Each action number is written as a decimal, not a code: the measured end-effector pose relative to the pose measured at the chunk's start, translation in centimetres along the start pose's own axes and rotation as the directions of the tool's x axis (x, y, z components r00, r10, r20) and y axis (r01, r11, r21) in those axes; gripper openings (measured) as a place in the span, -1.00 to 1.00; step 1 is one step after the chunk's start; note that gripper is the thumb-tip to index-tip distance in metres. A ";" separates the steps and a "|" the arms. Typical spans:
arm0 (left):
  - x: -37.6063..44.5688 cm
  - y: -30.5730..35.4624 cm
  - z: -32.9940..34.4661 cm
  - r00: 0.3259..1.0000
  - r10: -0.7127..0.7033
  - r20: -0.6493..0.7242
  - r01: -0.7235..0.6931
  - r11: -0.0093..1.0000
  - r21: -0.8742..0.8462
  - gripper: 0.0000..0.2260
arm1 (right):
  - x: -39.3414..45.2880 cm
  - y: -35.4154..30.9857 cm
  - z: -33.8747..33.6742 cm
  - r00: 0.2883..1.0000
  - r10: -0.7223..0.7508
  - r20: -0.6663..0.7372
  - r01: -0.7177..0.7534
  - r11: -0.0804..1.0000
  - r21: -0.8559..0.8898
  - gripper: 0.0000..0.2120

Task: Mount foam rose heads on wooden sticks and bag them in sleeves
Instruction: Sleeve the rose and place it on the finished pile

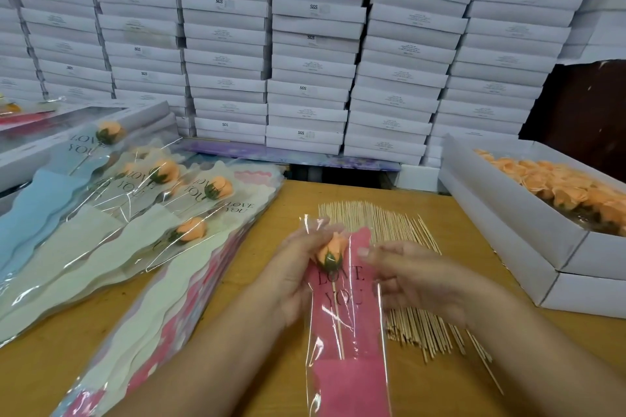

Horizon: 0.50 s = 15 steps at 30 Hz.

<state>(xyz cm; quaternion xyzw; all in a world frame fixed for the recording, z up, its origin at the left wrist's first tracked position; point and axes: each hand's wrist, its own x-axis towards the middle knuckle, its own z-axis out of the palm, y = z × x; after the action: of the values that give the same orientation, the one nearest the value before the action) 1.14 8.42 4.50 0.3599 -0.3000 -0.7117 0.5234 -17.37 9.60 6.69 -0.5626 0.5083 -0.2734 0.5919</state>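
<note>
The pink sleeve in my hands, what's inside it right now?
Inside the pink sleeve sits an orange foam rose on a wooden stick. The stick's lower end disappears behind the sleeve's opaque pink pocket, so its tip cannot be seen.

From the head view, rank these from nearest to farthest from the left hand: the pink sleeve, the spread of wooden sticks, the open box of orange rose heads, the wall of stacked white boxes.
1. Pink sleeve: held in the left hand.
2. Wooden sticks: on the table, just right of it.
3. Open box of orange rose heads: at the table's right edge.
4. Stacked white boxes: behind the table.
</note>
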 end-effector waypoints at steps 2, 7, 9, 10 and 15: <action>0.0 0.0 0.0 1.000 0.002 -0.004 -0.003 0.999 -0.039 -0.71 | -0.5 0.8 0.7 0.998 0.021 0.055 -0.026 0.996 0.089 -0.53; 0.0 0.0 0.2 1.000 0.019 0.001 -0.019 1.000 0.003 -0.57 | -1.2 2.3 2.4 0.992 -0.011 0.123 -0.013 0.981 0.192 -0.75; -0.2 0.0 0.3 0.999 0.003 0.039 -0.003 1.000 0.008 -0.50 | -1.1 2.5 2.5 0.998 -0.030 0.051 0.019 0.979 0.204 -0.82; -0.3 0.0 0.2 0.998 -0.014 0.066 0.013 1.000 0.014 -0.49 | -1.1 2.4 2.5 0.999 -0.035 0.009 0.032 0.978 0.206 -0.80; -0.6 -0.1 -0.1 0.979 -0.091 0.184 0.072 0.992 0.105 -0.58 | -0.8 2.4 1.3 0.986 -0.068 -0.154 0.100 0.972 0.211 -0.74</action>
<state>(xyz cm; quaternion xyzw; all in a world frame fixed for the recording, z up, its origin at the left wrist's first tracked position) 1.30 9.06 4.52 0.3280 -0.3676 -0.7480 0.4447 -17.04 11.38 4.50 -0.4937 0.4930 -0.3928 0.5991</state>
